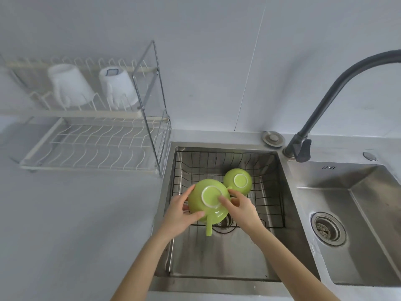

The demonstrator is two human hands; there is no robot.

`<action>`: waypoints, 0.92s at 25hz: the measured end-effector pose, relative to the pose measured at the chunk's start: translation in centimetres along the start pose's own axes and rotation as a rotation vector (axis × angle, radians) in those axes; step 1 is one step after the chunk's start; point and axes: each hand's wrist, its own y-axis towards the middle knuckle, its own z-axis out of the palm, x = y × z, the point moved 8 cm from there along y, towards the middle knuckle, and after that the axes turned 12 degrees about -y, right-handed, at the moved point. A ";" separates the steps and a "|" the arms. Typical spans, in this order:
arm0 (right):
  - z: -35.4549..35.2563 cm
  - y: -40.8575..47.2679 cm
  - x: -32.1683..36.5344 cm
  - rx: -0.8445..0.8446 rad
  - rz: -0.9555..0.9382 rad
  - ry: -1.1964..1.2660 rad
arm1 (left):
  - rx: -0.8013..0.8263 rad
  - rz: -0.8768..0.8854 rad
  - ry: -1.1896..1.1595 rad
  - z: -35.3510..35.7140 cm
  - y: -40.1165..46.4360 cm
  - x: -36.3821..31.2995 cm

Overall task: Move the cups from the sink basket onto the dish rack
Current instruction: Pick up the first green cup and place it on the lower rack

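Both hands, left hand [182,211] and right hand [239,208], clasp upturned green cup [208,199] above sink basket [271,190]; second green cup [238,181] inside basket; two white cups [70,84] on dish rack [91,146] upper tier

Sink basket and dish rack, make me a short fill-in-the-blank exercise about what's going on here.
1. Both hands, left hand and right hand, hold a ____ cup upside down.
2. A second green cup sits in the sink ____.
3. The dish rack already holds ____ white cups on its upper tier.
4. The dark faucet stands to the ____ of the basket.

Missing words: green; basket; two; right
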 end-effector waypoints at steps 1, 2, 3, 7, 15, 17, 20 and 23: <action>0.2 -0.6 0.4 -0.006 -0.021 0.000 | -0.005 0.019 -0.011 -0.4 -0.5 -0.2; 0.4 -1.3 0.8 -0.014 -0.040 0.002 | -0.011 0.035 -0.020 -0.8 -1.0 -0.2; 0.7 -1.9 1.3 -0.021 -0.058 0.004 | -0.017 0.047 -0.023 -1.3 -1.6 -0.5; 2.8 -3.4 3.3 -0.047 -0.113 -0.042 | -0.050 0.090 -0.021 -4.3 -3.5 -0.8; 9.4 -5.3 8.4 -0.050 -0.171 -0.024 | -0.081 0.110 0.001 -12.7 -5.8 0.4; 11.3 -5.6 9.6 -0.039 -0.189 -0.024 | -0.085 0.119 0.011 -14.9 -6.2 0.8; 13.9 -5.5 11.6 -0.021 -0.220 -0.026 | -0.085 0.128 0.026 -17.9 -6.5 1.1; 15.7 -5.2 13.5 -0.041 -0.217 0.016 | -0.103 0.121 0.031 -20.6 -6.5 1.2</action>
